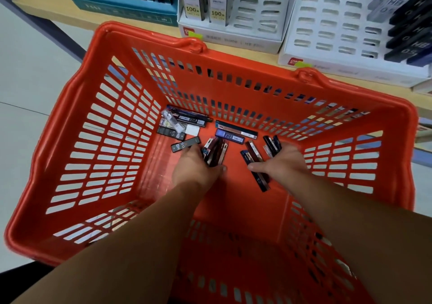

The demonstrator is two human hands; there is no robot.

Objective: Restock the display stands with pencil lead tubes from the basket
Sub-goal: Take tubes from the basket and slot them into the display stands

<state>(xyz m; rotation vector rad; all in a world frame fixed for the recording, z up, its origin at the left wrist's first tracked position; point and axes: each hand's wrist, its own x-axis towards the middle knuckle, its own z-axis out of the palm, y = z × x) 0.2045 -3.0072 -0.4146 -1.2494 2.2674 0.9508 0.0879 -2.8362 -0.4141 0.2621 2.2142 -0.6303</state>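
Both my hands reach down into a red plastic basket [70,140]. My left hand [195,169] grips a bundle of dark red lead tubes [214,153] between thumb and fingers. My right hand [284,161] holds a few dark tubes [272,144] in its fingers, its thumb stretched out over a dark tube [256,165] lying on the floor of the basket. More tubes lie loose there: black HB tubes [184,143], a clear tube [173,121], blue ones [230,136].
Display stands sit on a wooden shelf [46,6] beyond the basket: a teal stand [121,4] at left, a white stand [254,6] with two 100-label boxes in the middle, a white stand [327,27] with black HB tubes at right. Pale floor lies to the left.
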